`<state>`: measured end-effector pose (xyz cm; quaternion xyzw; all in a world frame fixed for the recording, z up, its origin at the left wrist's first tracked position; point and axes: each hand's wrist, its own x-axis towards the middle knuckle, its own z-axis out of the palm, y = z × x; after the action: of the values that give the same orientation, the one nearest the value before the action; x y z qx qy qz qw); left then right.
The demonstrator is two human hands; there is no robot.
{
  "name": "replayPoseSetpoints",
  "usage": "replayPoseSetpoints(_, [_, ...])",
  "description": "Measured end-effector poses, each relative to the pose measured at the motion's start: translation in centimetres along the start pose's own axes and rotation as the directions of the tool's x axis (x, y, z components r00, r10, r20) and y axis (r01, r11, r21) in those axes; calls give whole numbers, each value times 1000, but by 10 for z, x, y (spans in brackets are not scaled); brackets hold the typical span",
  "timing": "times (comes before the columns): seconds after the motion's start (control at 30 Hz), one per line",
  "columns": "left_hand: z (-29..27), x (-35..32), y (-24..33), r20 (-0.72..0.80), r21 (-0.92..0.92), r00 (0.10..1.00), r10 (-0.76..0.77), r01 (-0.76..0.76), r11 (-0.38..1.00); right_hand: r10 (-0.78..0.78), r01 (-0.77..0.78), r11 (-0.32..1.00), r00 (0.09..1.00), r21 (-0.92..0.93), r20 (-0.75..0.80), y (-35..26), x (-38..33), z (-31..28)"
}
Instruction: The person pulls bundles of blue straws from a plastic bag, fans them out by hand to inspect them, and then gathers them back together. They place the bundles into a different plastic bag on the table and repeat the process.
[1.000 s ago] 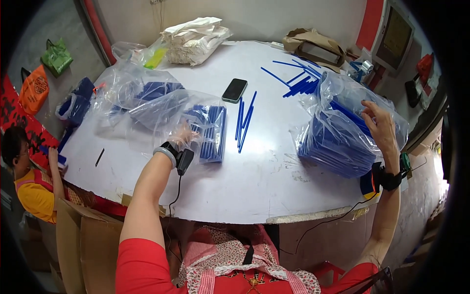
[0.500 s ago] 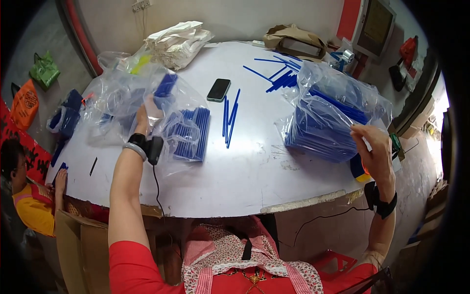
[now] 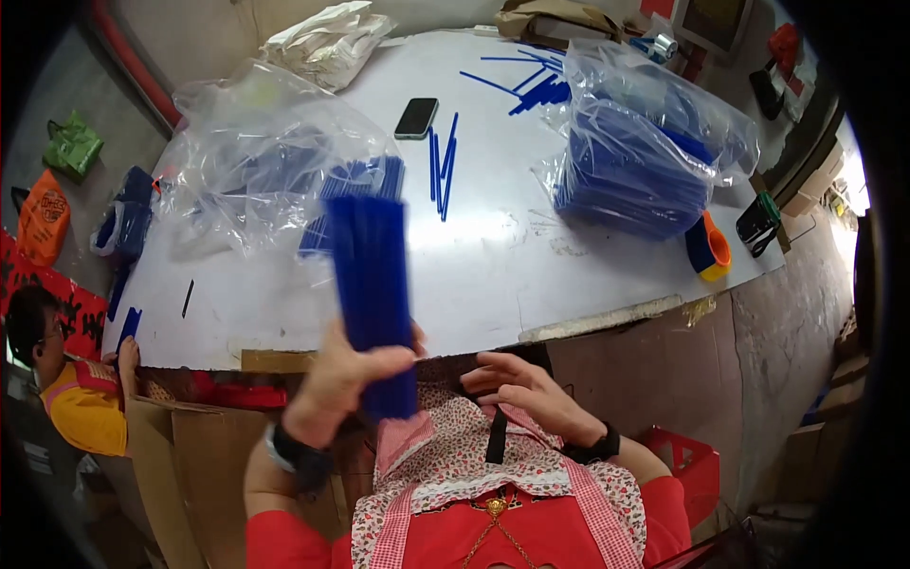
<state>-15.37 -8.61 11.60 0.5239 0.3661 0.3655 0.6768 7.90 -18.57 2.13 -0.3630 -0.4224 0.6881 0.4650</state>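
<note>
My left hand (image 3: pixel 343 377) grips a bundle of blue plastic strips (image 3: pixel 372 275), upright and smeared by motion, above the table's front edge. My right hand (image 3: pixel 526 391) hovers in front of my apron, empty, its fingers apart and slightly bent. Behind the bundle lies a clear plastic bag (image 3: pixel 232 161) with more blue strips in and under it. A second clear bag (image 3: pixel 633 166) at the right is packed with blue strips. Several loose blue strips (image 3: pixel 447 166) rest mid-table, and others (image 3: pixel 542 93) are scattered at the back.
A phone (image 3: pixel 417 118) lies near the loose strips. Close to the right edge sit a blue-and-orange tape roll (image 3: pixel 709 248) and a dark green-rimmed container (image 3: pixel 758 226). A cardboard box (image 3: pixel 213 465) stands below the table; another person (image 3: pixel 76 394) works at the far left.
My left hand has come out of the left bag toward me with the bundle. My right hand has left the right bag and moved in front of my apron. The view has tilted down.
</note>
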Motion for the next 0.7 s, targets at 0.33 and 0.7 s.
replayPoseSetpoints(0.33, [39,-40,-143,96,-478,839,-535,511,715,438,-298,760,892,577,-116,54,-10,14])
replayPoseSetpoints(0.7, [30,-63,-134,89,-461,867,-490,472,751,420,-230,637,904,736,-81,75,-12,10])
